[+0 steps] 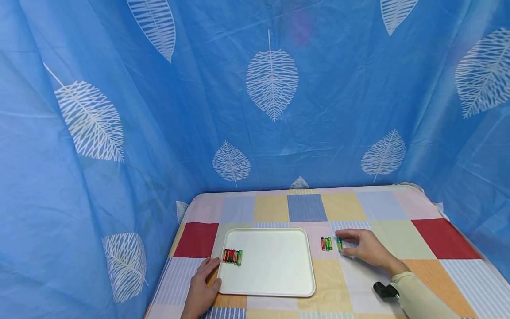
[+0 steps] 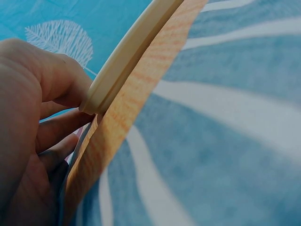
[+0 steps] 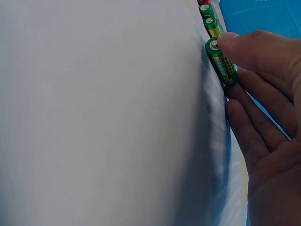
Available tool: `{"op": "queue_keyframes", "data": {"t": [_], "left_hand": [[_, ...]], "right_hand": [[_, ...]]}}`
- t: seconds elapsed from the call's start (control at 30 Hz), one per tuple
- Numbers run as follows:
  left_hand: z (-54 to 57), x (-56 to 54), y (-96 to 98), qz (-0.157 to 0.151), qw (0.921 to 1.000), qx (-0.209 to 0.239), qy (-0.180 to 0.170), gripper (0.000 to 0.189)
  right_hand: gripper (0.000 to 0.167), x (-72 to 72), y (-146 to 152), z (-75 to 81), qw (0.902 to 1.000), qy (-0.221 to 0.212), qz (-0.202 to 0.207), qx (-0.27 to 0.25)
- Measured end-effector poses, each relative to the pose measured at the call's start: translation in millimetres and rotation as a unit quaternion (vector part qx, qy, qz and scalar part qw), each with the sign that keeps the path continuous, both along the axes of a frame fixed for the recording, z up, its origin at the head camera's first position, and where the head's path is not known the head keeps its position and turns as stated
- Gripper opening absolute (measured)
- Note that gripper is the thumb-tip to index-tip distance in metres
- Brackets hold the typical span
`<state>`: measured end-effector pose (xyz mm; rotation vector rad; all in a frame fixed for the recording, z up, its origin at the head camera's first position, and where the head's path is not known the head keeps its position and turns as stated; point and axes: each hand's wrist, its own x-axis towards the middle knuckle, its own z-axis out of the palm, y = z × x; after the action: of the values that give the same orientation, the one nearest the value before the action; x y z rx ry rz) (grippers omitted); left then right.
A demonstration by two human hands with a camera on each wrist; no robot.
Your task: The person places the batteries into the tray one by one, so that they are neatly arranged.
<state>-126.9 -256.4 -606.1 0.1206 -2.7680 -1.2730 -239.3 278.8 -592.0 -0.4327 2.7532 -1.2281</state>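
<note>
In the head view, my right hand (image 1: pixel 364 248) is at the right of the white tray (image 1: pixel 275 266) and pinches a green battery (image 1: pixel 339 245) endwise between thumb and fingers. The right wrist view shows this green battery (image 3: pixel 222 63) close over the cloth, the thumb at its near end. Left of it, a small row of red and green batteries (image 1: pixel 327 244) lies on the cloth. My left hand (image 1: pixel 203 285) rests against the tray's left edge, fingers extended; in the left wrist view they touch the rim (image 2: pixel 110 77). Inside the tray, a row of red and green batteries (image 1: pixel 232 257) lies near that edge.
A patchwork tablecloth (image 1: pixel 275 303) covers the table. Blue curtains (image 1: pixel 191 110) with white leaf prints hang behind and beside it. A black device (image 1: pixel 385 290) sits at the right wrist, by the pale sleeve (image 1: pixel 418 294).
</note>
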Motion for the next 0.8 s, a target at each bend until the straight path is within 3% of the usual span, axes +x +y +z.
{"op": "queue_keyframes", "data": {"t": [0.47, 0.8], "left_hand": [[-1.5, 0.5, 0.1, -0.002, 1.0000, 0.002, 0.004, 0.057], [-1.0, 0.3, -0.4, -0.003, 1.0000, 0.002, 0.005, 0.057]], "right_hand": [[0.052, -1.0, -1.9, -2.7, 0.9999, 0.007, -0.008, -0.006], [0.050, -4.6, -3.6, 11.8, 0.9991, 0.032, 0.012, -0.025]]}}
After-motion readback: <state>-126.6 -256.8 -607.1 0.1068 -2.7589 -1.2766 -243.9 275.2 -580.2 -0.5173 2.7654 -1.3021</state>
